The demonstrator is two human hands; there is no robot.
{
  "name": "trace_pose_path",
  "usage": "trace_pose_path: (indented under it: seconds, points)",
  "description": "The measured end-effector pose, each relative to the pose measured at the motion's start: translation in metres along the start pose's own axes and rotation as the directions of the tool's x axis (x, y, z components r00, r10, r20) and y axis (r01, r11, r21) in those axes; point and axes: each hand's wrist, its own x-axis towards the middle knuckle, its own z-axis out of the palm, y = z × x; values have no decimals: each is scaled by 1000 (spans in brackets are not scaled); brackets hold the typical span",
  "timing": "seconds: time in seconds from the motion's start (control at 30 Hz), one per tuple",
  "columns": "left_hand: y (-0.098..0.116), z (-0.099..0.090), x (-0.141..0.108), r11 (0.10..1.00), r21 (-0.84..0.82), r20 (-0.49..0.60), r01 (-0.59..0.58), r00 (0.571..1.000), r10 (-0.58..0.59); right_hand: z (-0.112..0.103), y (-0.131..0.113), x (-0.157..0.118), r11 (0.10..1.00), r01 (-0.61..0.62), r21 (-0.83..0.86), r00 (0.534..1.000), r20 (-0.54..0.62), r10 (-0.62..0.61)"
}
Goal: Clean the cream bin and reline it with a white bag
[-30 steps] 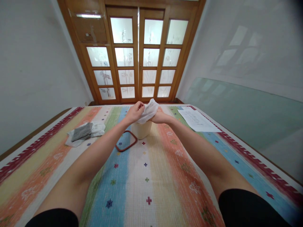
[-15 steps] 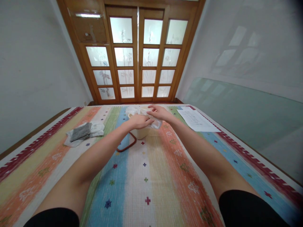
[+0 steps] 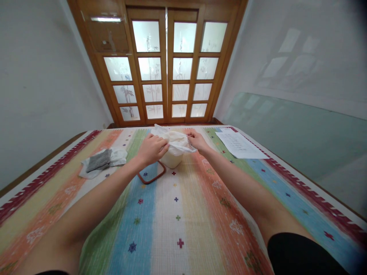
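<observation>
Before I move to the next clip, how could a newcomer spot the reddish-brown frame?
On the striped tablecloth, find the pale container below the white plastic. Just left of it in view lies the frame. Unlike its neighbours, it is a thin rounded outline with cloth showing through.

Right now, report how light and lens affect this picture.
Head view: daylight glows through the door panes, and pale window shapes reflect on the right-hand wall; head view: arms loom large toward the bottom edge, and the upper right corner darkens; head view: the white bag shows little fine detail, and writing on the paper is too small to read.
</observation>
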Motion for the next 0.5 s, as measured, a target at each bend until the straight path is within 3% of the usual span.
trace_pose_path:
  seconds: [0.13,0.23,0.3,0.43,0.5]
  points:
    - [8,22,-33,989,-137,4,49,999,-49,6,20,-8,998,-58,-27,998,29,59]
    - [8,49,-45,914,-340,75,224,975,-211,10,33,-12,998,-18,-66,995,97,25]
    - [6,66,-45,779,-516,162,357,933,-320,10,36,-13,996,39,-79,997,63,-34]
    - [4,86,-40,396,-749,352,532,825,-443,10,24,-12,981,187,-48,964,-181,-192]
    - [7,88,-39,354,-737,405,575,796,-449,14,12,-11,969,245,18,953,-185,-238]
